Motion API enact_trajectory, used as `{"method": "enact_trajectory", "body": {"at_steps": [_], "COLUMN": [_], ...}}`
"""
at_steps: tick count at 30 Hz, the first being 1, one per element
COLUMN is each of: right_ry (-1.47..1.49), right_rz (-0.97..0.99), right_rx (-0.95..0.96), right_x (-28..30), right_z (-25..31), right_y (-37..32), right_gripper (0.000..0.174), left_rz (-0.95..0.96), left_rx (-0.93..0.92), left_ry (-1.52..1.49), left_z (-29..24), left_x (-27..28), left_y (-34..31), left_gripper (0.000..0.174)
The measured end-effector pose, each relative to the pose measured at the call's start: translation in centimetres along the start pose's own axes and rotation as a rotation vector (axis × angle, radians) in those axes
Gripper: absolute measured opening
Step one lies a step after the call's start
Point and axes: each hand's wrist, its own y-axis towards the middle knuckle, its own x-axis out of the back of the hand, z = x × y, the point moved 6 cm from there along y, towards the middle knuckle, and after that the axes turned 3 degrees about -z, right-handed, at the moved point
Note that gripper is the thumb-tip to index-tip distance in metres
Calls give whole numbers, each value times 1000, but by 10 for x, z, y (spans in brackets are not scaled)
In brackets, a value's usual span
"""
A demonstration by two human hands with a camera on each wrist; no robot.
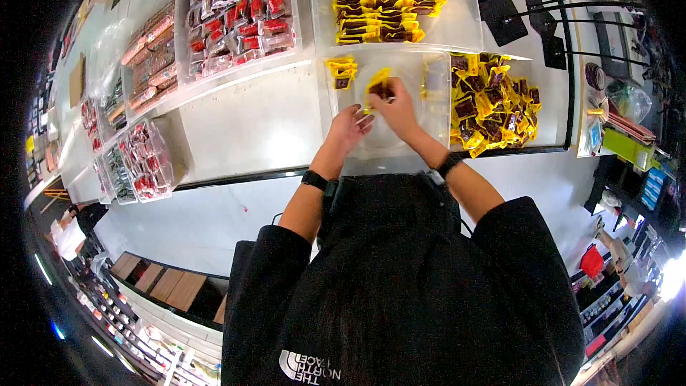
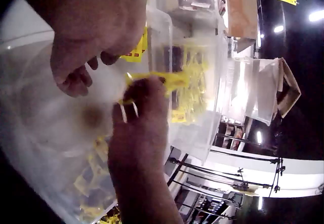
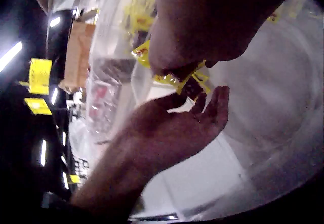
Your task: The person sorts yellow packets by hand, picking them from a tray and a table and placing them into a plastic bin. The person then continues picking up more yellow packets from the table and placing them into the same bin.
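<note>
My right hand grips a yellow-wrapped snack packet with a dark brown middle, over a clear plastic bin. Just to its left is my left hand, palm turned inward, fingers loosely bent with nothing gripped. In the right wrist view, the left thumb and fingers lie right beside the lower end of the packet. A few matching packets lie in a short stack at the bin's far left corner.
A heap of loose yellow packets lies right of the bin. Beyond it, another clear bin holds rows of yellow packets. Bins of red packets and brown packs stand left. Black rods and plates extend at the back right.
</note>
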Motion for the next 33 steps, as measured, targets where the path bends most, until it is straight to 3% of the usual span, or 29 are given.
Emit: {"method": "enact_trajectory", "body": {"at_steps": [4, 5, 7, 10, 15, 19, 22, 24, 28, 30, 33], "right_ry": [-185, -87, -119, -153, -206, -138, -274, -293, -338, -429, -434], "right_rz": [-36, -40, -30, -35, -84, -103, -26, 32, -6, 112, 118], "right_rx": [-126, -160, -141, -165, -115, -131, -91, -60, 25, -17, -21], "right_x": [-32, -37, -43, -51, -57, -48, -49, -53, -50, -50, -46], "right_z": [-23, -29, -25, -31, -32, -21, -18, -19, -16, -16, -10], "right_y": [19, 22, 25, 25, 29, 33, 38, 43, 44, 45, 43], "right_gripper": [45, 41, 39, 34, 33, 37, 41, 40, 38, 39, 42], "left_rz": [-73, -137, -197, -114, -263, -225, -168, -16, -17, -41, -109], "left_rx": [-34, -23, -8, -59, -228, -267, -341, -419, -406, -447, -450], "left_ry": [-56, -128, -193, -193, -156, -171, -176, -154, -133, -48, -7], "left_z": [-4, -3, 1, 1, -21, -23, -22, -27, -29, -35, -35], "left_x": [6, 8, 16, 21, 13, 17, 21, 22, 9, -13, -17], "left_y": [6, 7, 16, 21, 17, 25, 35, 47, 33, 11, 9], "left_gripper": [26, 25, 24, 21, 23, 25, 25, 29, 32, 33, 34]}}
